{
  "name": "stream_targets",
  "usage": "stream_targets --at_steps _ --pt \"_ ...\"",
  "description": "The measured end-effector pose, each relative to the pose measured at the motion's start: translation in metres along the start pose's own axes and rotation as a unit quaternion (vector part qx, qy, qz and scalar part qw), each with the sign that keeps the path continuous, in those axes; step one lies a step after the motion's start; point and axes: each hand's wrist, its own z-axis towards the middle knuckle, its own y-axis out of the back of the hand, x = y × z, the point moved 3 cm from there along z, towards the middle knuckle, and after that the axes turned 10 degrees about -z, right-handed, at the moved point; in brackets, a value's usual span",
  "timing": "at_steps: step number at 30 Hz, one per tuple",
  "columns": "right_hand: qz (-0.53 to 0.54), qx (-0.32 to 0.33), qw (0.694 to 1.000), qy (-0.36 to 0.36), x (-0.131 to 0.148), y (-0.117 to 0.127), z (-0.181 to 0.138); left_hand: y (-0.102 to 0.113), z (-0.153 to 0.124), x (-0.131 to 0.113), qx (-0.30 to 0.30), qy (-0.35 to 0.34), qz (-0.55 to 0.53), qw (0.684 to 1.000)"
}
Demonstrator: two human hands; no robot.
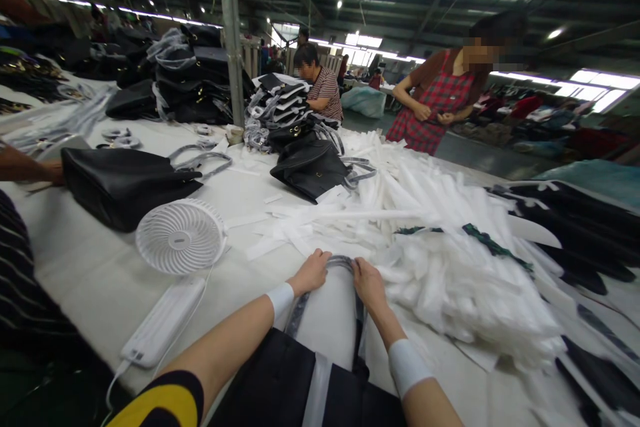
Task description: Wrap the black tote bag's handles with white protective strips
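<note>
A black handbag (280, 380) lies in front of me at the bottom of the view, a pale strip (317, 390) running down its middle. Its looped handles (340, 261), partly in clear wrapping, stretch away from me over the white table. My left hand (311, 272) is closed around the left side of the loop's top. On the right side of the same loop, my right hand (370, 283) is closed too, a short way from the left. White bands circle both wrists. The undersides of the fingers are hidden.
A white fan (181, 237) and a white power strip (163, 320) stand left. White plastic wrapping (450, 280) heaps up right. More black handbags (313, 167) lie farther back by a metal post (231, 33). A co-worker's arm (30, 167) reaches in left; a person in a checked apron (435, 100) stands across.
</note>
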Motion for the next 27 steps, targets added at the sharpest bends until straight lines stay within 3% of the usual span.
stream_targets --at_steps 6,12,14,19,22,27 --pt "-0.038 0.017 0.999 -0.029 0.003 -0.004 0.010 -0.009 0.012 -0.011 -0.011 0.025 0.041 0.999" --pt "-0.066 0.030 0.997 0.033 0.009 0.007 0.007 -0.021 0.017 -0.019 -0.053 0.056 0.102 0.992" --pt "-0.092 0.015 0.992 0.081 0.011 0.007 0.000 -0.018 0.018 -0.023 -0.067 0.050 0.130 0.988" --pt "-0.216 -0.095 0.956 0.174 0.014 -0.011 -0.007 -0.009 0.021 -0.029 -0.082 -0.022 0.202 0.976" --pt "-0.198 -0.137 0.952 0.187 0.014 -0.025 0.000 -0.006 0.017 -0.020 -0.082 -0.054 0.246 0.964" --pt "-0.045 -0.171 0.961 0.211 -0.004 -0.051 0.014 -0.010 0.015 -0.006 -0.122 -0.111 0.305 0.938"
